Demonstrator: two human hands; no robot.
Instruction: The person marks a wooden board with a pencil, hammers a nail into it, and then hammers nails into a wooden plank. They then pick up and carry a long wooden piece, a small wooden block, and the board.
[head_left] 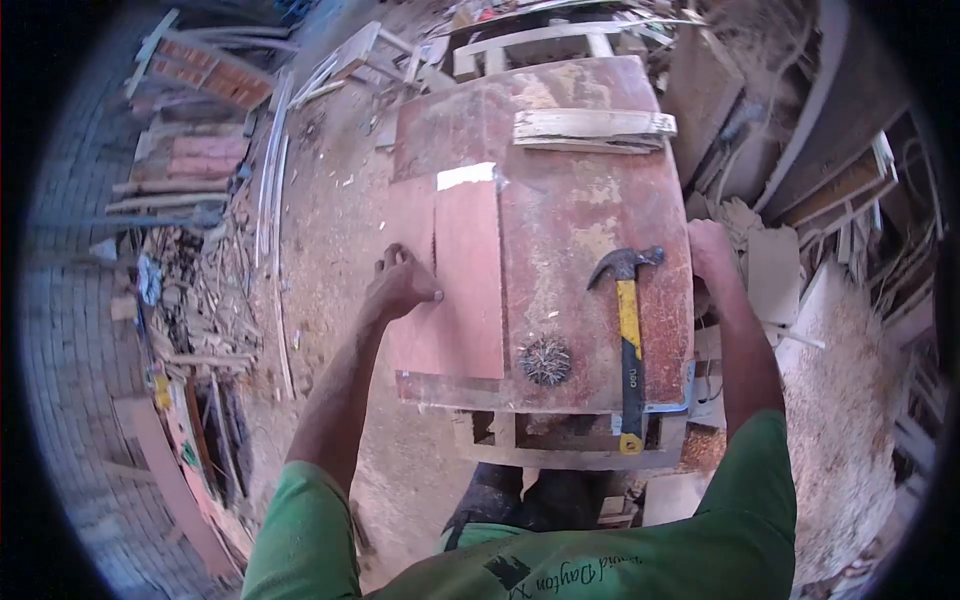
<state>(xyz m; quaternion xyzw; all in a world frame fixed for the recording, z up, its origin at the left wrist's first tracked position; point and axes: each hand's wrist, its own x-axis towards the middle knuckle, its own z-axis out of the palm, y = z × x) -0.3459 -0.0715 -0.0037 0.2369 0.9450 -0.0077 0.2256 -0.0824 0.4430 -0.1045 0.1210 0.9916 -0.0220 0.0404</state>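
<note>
My left hand (pixel 403 284) rests on a thin reddish board (pixel 468 270) at the left of the worktable (pixel 560 240), its fingers apart and bent over the board. A dark slit runs along the board beside the hand. At the table's right edge is my right hand (pixel 710 248), its fingers hidden or unclear there. Between the hands a claw hammer (pixel 628 320) with a yellow and black handle lies on the table, its handle end past the near edge. A round pile of nails (pixel 545 361) sits left of the hammer.
Curved wooden pieces (pixel 594 129) lie stacked at the table's far end. Scrap wood (pixel 215 290) covers the floor at left, beside a brick wall. Large boards (pixel 850 180) lean at right, above a sawdust heap (pixel 840 400). A wooden frame (pixel 540 45) stands behind the table.
</note>
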